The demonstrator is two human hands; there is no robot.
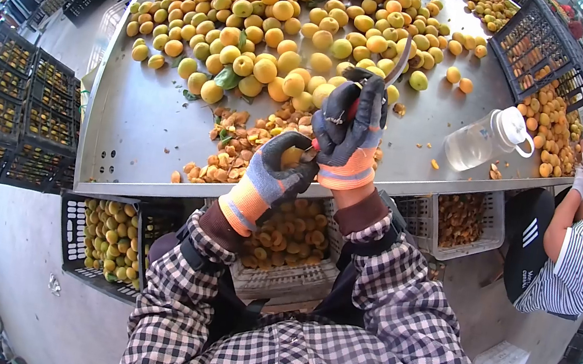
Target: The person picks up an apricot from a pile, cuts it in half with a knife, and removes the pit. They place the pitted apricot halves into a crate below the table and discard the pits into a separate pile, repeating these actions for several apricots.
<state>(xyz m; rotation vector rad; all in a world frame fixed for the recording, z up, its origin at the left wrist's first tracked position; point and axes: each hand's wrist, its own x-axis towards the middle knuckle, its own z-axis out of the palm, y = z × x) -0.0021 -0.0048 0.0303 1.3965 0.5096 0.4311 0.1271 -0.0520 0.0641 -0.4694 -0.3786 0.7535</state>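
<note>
My left hand (270,172), in a black-palmed glove with an orange cuff, is closed around a yellow apricot (291,157) near the table's front edge. Close beside it, my right hand (347,131), gloved alike, grips a knife (401,64) by its red handle. The curved blade points up and away from me; a red end with a small metal tip shows below the fist, by the apricot. Beyond both hands lies a large heap of whole apricots (277,35). Halved apricots and scraps (222,160) lie left of my left hand.
A metal table (136,150) has a raised rim. A water bottle (477,140) stands at right, near a tilted black crate (537,53). Below the edge are a crate of halves (283,280), a scraps crate (502,223) and a black fruit crate (74,228). Another person (571,268) sits at right.
</note>
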